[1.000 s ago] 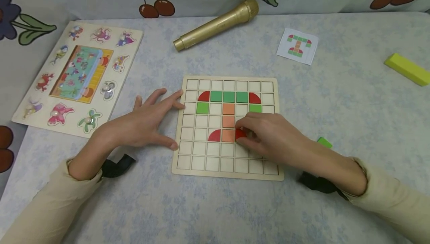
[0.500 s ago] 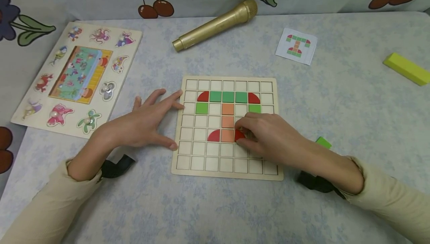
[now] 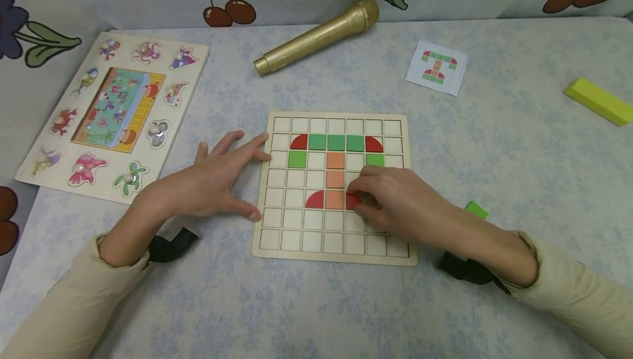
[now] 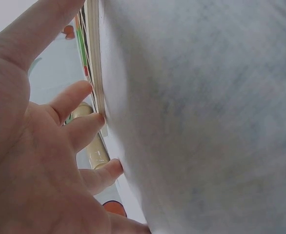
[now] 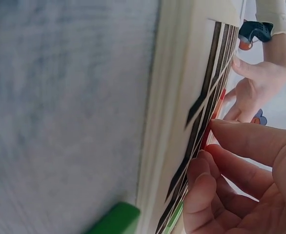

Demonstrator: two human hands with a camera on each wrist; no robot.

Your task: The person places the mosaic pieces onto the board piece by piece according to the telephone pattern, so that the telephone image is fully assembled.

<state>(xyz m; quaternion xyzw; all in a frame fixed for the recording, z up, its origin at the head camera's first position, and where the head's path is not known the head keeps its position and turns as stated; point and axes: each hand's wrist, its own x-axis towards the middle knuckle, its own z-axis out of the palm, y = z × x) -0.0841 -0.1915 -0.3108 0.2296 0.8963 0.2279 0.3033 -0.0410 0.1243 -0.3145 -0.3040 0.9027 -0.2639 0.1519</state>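
Note:
A wooden grid board (image 3: 306,255) lies in the middle of the table, with red quarter-circles, green squares and orange squares in some of its cells. My right hand (image 3: 395,199) pinches a red quarter-circle piece (image 3: 351,202) between thumb and fingers, at the cell right of the lowest orange square (image 3: 334,199). That piece (image 5: 206,137) shows as a thin red strip under the fingertips in the right wrist view; most of it is hidden. With fingers spread, my left hand (image 3: 205,183) touches the board's left edge by thumb and fingertips.
A green block (image 3: 477,209) lies right of the board, partly behind my right forearm. Behind are a pattern card (image 3: 437,67) and a gold microphone (image 3: 318,37). A sea-animal peg puzzle (image 3: 163,175) lies at left, a yellow block (image 3: 598,101) at far right.
My right fingertips shift very slightly on the red quarter-circle piece, covering a little more of it. The left hand stays on the board's edge.

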